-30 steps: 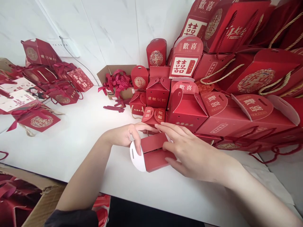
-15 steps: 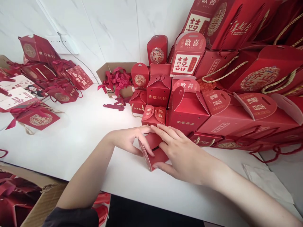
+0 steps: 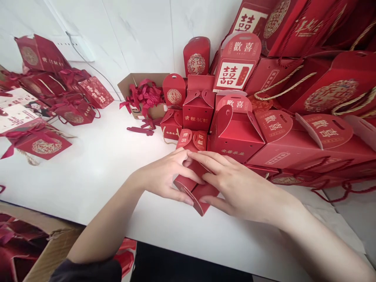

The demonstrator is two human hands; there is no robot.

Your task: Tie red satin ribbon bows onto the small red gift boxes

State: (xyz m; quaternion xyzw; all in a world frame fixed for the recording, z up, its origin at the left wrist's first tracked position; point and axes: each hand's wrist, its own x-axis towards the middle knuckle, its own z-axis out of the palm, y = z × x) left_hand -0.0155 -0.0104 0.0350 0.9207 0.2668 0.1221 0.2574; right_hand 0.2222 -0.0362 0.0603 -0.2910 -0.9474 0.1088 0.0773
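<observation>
A small red gift box (image 3: 190,184) of folded card sits on the table between my two hands, its curved flaps partly folded in over the top. My left hand (image 3: 164,176) grips its left side, with the thumb on the near curved flap and a finger over the top panel. From the other side my right hand (image 3: 235,188) holds it, fingers along the far edge and thumb at the near flap. The fingertips of both hands meet at the far corner. Behind them, a small closed red box (image 3: 190,139) is partly covered by my fingers.
Red gift boxes (image 3: 237,137) stand stacked behind and to the right, some with rope handles. A cardboard box (image 3: 126,84) of red ribbons (image 3: 147,98) stands at the wall. Ribboned boxes (image 3: 47,145) lie at left; an open carton (image 3: 55,250) is at the lower left.
My left thumb has moved onto the outside of the near flap, which now leans further inward. Both hands and the box have shifted slightly right in view.
</observation>
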